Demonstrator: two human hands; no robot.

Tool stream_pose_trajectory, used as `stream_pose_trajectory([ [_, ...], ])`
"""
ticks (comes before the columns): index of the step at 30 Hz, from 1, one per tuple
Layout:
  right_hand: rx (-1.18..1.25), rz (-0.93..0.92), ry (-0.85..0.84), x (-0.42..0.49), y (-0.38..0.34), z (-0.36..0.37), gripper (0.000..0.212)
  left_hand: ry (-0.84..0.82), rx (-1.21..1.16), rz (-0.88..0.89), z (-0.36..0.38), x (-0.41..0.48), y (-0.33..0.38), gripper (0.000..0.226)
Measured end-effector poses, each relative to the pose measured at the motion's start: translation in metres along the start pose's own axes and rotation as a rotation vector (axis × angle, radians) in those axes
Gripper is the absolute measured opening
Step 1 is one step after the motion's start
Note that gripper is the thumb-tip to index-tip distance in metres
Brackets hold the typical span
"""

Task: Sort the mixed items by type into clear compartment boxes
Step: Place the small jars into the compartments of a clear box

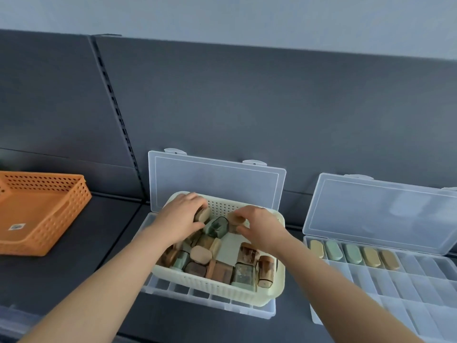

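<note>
Two hands in basket (pixel 222 290), left hand (pixel 181 217) gripping beige case (pixel 203 215), right hand (pixel 259 227) pinching another

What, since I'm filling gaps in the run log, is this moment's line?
left hand: grips beige piece | right hand: pinches tan piece | both in cream basket | right box: five pieces sorted

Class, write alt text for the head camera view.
The left hand and right hand each grip a beige case inside a cream basket resting on an open clear compartment box. A second box, right, holds five sorted cases; an orange tray stands left.
</note>
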State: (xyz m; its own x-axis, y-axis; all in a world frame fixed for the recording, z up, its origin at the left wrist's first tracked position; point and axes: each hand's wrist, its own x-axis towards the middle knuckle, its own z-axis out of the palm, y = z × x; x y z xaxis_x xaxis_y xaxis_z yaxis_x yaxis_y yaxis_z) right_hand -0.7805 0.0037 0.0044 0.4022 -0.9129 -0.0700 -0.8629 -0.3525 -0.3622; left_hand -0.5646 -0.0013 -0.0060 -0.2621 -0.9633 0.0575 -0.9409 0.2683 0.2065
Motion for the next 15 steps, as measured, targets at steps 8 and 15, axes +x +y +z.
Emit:
stream_pose_trajectory([
  [8,-0.096,0.005,0.039,0.006,-0.007,0.011,0.024,-0.036,-0.265,0.012,-0.010,-0.004,-0.009,0.042],
  [15,0.235,0.113,0.108,0.001,0.001,0.012,0.021,-0.021,-1.070,-0.304,-0.010,-0.007,-0.001,0.032],
])
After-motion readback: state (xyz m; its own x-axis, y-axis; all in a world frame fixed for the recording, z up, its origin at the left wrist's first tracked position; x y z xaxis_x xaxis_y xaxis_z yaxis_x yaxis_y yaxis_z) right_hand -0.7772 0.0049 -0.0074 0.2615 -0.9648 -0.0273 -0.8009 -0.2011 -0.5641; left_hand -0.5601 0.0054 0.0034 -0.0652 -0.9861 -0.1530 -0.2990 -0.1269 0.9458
